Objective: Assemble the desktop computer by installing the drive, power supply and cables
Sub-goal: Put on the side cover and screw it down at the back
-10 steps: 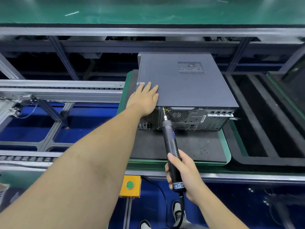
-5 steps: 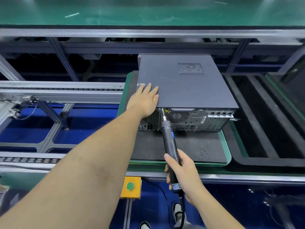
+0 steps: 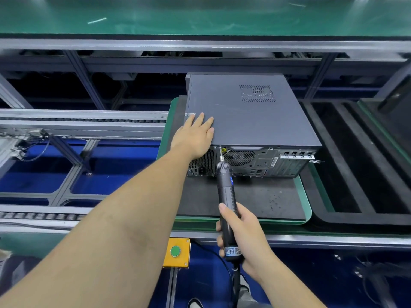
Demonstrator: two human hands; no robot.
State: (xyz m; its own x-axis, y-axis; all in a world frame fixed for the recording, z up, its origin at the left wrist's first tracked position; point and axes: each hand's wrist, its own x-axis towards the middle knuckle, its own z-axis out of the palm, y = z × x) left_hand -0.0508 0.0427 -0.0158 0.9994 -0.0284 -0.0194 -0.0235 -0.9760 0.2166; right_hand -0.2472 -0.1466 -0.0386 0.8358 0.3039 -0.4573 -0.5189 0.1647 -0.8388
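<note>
The left hand (image 3: 195,135) is laid flat, fingers straight, on the near left corner of the closed grey metal computer case (image 3: 249,116); the black electric screwdriver (image 3: 225,196) is gripped by the right hand (image 3: 242,236), its bit set against the case's rear top edge; bare black mat (image 3: 266,196) lies before the case on the green-edged pallet (image 3: 308,203); little is changed from earlier, the screwdriver being held at the same screw.

A green tray (image 3: 308,203) sits on the long metal line (image 3: 333,240). A black mat (image 3: 266,196) covers the tray. The grey computer box (image 3: 244,121) lies flat on the mat, toward its far side. Another black tray (image 3: 355,165) sits just beside it on the right.
</note>
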